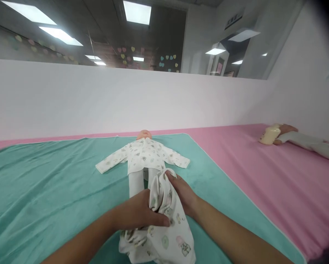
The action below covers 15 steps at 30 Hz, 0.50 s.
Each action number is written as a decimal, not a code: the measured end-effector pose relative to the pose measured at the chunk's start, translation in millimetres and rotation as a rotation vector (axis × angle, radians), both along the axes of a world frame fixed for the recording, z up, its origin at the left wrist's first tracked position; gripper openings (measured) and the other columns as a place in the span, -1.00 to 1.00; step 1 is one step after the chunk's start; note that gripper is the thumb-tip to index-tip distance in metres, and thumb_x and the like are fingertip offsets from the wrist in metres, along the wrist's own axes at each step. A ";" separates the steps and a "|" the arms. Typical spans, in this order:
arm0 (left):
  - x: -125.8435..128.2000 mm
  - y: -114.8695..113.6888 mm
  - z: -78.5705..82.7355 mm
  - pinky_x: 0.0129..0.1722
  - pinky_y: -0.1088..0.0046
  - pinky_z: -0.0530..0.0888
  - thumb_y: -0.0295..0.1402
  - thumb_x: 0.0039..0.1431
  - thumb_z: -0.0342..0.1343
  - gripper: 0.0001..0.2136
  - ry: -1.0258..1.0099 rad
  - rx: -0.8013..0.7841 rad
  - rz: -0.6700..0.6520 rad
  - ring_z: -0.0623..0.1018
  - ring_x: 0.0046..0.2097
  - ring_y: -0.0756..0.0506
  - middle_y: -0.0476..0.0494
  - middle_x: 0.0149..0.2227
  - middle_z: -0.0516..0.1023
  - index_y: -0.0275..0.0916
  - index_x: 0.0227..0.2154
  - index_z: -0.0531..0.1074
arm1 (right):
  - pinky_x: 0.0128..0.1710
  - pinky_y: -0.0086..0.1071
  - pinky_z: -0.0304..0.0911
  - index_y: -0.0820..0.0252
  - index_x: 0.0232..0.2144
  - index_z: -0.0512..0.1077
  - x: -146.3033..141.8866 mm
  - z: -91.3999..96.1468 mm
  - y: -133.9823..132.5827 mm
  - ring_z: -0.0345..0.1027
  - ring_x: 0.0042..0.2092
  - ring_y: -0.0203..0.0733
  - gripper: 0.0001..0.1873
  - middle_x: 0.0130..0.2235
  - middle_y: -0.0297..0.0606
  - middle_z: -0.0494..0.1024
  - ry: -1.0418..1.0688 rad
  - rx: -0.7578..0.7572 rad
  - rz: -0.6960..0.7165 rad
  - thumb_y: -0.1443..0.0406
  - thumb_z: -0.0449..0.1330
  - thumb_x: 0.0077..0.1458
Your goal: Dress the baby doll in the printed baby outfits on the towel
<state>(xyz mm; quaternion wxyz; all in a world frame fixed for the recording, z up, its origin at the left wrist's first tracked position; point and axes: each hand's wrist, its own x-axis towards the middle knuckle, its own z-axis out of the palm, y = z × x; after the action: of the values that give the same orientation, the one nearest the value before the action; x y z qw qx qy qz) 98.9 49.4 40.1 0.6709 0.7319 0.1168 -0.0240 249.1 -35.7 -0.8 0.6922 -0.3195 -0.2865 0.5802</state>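
Observation:
A baby doll (144,135) lies on its back on the teal blanket, dressed in a white printed baby shirt (145,152) with both sleeves spread out. Its white legs (136,182) point towards me. Between my hands is a pair of bunched white baby pants (178,227) with the same small animal print, held over the doll's lower legs and hiding its feet. My left hand (142,211) grips the gathered cloth, thumb on top. My right hand (182,189) is closed on the upper edge of the fabric, its fingers partly hidden behind it.
The teal blanket (57,183) lies wrinkled over a pink sheet (252,165). At the far right a cream-coloured bottle (270,135) rests against a hand with a pale sleeve (304,139); whose it is cannot be told. A white wall (98,99) with glass above closes off the back.

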 end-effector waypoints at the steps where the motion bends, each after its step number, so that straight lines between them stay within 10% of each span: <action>1: -0.8 -0.8 -2.9 -0.16 0.30 0.44 -0.22 -0.07 0.29 -0.68 -0.011 -0.108 0.053 0.51 -0.13 -0.24 -0.17 -0.20 0.55 -0.24 -0.24 0.47 | -0.18 -0.29 0.30 0.29 -0.17 0.44 0.5 0.2 -0.3 0.43 -0.27 -0.17 -0.60 -0.32 -0.17 0.55 0.005 -0.004 -0.002 0.07 0.18 0.09; 6: -5.5 5.6 -12.0 -0.17 0.22 0.47 -0.21 0.10 0.13 -0.60 -0.231 -0.580 0.479 0.56 -0.19 -0.28 -0.34 -0.20 0.56 -0.35 -0.05 0.42 | -0.15 -0.29 0.30 0.31 -0.15 0.45 1.9 -7.1 -2.2 0.43 -0.23 -0.16 -0.53 -0.26 -0.13 0.54 -0.096 -0.061 0.135 0.04 0.22 0.03; 11: -4.3 1.9 -14.5 -0.23 0.24 0.48 -0.17 0.13 0.09 -0.60 -0.261 -0.642 0.335 0.57 -0.26 -0.26 -0.29 -0.31 0.58 -0.35 -0.07 0.44 | -0.06 -0.28 0.26 0.25 -0.19 0.47 -11.1 -10.7 -12.2 0.40 -0.13 -0.13 -0.46 -0.25 -0.19 0.54 -0.280 -0.007 0.595 0.12 0.41 -0.24; 15: -5.9 6.0 -20.0 -0.28 0.30 0.47 -0.14 0.15 0.07 -0.62 -0.202 -0.556 0.267 0.56 -0.25 -0.22 -0.28 -0.28 0.57 -0.33 -0.11 0.46 | -0.04 -0.25 0.26 0.24 -0.13 0.44 -6.5 -9.1 -14.9 0.39 -0.09 -0.10 -0.47 -0.23 -0.17 0.54 -0.229 0.015 0.452 0.19 0.41 -0.20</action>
<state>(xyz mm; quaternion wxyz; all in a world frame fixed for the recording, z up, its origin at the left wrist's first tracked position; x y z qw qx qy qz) 93.0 55.3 20.1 0.8506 0.4973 0.1336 0.1062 242.6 -50.5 -9.8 0.5101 -0.3059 -0.4316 0.6782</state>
